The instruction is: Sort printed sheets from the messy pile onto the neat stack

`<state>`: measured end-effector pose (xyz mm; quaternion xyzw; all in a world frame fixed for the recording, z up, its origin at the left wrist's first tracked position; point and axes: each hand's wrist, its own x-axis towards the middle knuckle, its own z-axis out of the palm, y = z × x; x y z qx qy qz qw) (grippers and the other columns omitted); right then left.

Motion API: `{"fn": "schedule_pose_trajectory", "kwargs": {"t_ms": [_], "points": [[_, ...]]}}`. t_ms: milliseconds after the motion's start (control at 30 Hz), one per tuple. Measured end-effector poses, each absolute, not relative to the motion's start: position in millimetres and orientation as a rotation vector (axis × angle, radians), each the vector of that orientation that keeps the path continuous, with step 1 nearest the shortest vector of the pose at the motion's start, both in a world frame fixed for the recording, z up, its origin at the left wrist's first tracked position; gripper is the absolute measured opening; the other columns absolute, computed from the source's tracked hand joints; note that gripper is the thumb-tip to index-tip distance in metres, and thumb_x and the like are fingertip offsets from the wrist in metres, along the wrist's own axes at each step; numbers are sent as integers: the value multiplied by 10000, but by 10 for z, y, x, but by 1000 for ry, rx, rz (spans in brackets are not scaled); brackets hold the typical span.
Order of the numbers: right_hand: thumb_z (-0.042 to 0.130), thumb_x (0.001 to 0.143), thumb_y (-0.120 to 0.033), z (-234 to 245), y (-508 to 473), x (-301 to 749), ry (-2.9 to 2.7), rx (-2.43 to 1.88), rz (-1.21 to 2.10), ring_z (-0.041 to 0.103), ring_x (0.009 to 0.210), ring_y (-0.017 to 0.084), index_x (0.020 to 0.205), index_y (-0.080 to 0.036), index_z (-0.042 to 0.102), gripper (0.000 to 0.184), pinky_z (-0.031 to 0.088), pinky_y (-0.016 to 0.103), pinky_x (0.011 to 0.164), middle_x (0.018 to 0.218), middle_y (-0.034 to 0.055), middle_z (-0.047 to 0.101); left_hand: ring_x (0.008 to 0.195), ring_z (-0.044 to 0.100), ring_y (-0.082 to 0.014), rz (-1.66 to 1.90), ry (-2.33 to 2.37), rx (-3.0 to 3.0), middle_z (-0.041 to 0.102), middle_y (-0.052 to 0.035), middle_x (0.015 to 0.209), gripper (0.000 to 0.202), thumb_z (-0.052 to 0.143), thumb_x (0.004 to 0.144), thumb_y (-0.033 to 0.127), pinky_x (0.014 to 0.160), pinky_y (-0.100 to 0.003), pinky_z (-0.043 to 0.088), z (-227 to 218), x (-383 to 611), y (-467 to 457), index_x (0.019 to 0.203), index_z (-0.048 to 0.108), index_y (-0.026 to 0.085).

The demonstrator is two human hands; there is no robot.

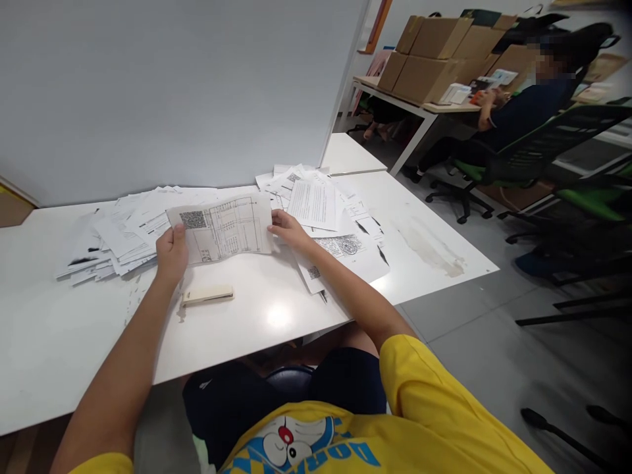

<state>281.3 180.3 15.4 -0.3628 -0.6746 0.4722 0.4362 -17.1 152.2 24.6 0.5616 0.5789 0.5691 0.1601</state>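
Between my two hands a printed paper sheet (230, 227) is held up, slightly bent, with a square code and a table on it. My left hand (172, 252) pinches its left edge, thumb in front. At the right edge, my right hand (286, 227) has its fingers closed on the same sheet. A cream-coloured stapler (207, 295) lies on the white table just below the sheet. Behind my left hand spreads a loose heap of papers (126, 227). Another paper pile (316, 201), topped by a text page, lies beyond my right hand, partly hidden by my forearm.
A grey-white partition (172, 85) rises along the back of the table (44, 316). A cardboard box (14, 205) stands at the far left. To the right, a seated person (523, 105) works at another desk with stacked cartons (424, 72). Office chairs (533, 148) stand on the floor there.
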Motion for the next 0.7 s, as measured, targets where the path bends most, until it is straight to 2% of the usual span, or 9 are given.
{"fn": "schedule_pose_trajectory", "kwargs": {"t_ms": [100, 167, 267, 333, 433, 533, 600, 700], "points": [[549, 796, -247, 82, 1799, 2753, -1587, -864, 1193, 646, 997, 199, 994, -222, 526, 201, 497, 381, 949, 1038, 53, 683, 657, 432, -137, 1625, 1620, 1647, 486, 7, 646, 620, 501, 792, 795, 614, -288, 369, 206, -156, 1533, 705, 527, 181], [562, 771, -234, 64, 1792, 2736, -1522, -836, 1203, 642, 950, 193, 953, -228, 518, 187, 497, 367, 912, 984, 32, 676, 723, 496, -155, 1667, 1602, 1670, 569, -10, 737, 647, 475, 803, 804, 685, -295, 422, 189, -132, 1537, 826, 583, 167], [591, 759, -261, 58, 1778, 2723, -1461, -802, 1220, 635, 867, 187, 919, -237, 509, 181, 499, 342, 836, 881, 2, 662, 884, 566, -180, 1758, 1580, 1693, 648, -50, 943, 662, 458, 843, 770, 842, -319, 458, 181, -94, 1534, 1035, 598, 152], [623, 761, -303, 67, 1754, 2716, -1448, -791, 1224, 629, 842, 186, 919, -244, 509, 203, 496, 331, 810, 841, -9, 652, 927, 568, -181, 1811, 1575, 1699, 649, -61, 988, 648, 459, 862, 740, 879, -322, 454, 178, -81, 1524, 1074, 590, 142], [649, 799, -409, 96, 1686, 2701, -1423, -769, 1210, 628, 843, 187, 973, -257, 511, 269, 499, 334, 819, 845, -8, 649, 818, 530, -158, 1852, 1577, 1706, 604, -23, 830, 566, 488, 862, 699, 787, -299, 449, 164, -85, 1506, 933, 591, 147], [632, 831, -517, 116, 1616, 2671, -1395, -740, 1181, 643, 890, 200, 1061, -263, 498, 368, 510, 354, 852, 901, 14, 671, 663, 415, -125, 1880, 1580, 1698, 450, 26, 635, 508, 499, 849, 674, 651, -279, 388, 137, -96, 1490, 720, 504, 183], [632, 823, -557, 114, 1595, 2651, -1405, -751, 1156, 649, 940, 214, 1082, -261, 491, 418, 516, 365, 870, 951, 32, 681, 623, 353, -116, 1897, 1581, 1692, 367, 38, 587, 510, 493, 842, 672, 607, -280, 340, 121, -97, 1484, 647, 430, 205], [603, 835, -554, 112, 1595, 2659, -1489, -826, 1077, 642, 957, 222, 1048, -247, 514, 384, 517, 364, 858, 959, 43, 670, 615, 341, -123, 1915, 1581, 1687, 342, 37, 583, 519, 482, 836, 686, 594, -291, 315, 109, -87, 1479, 628, 398, 218]]}}
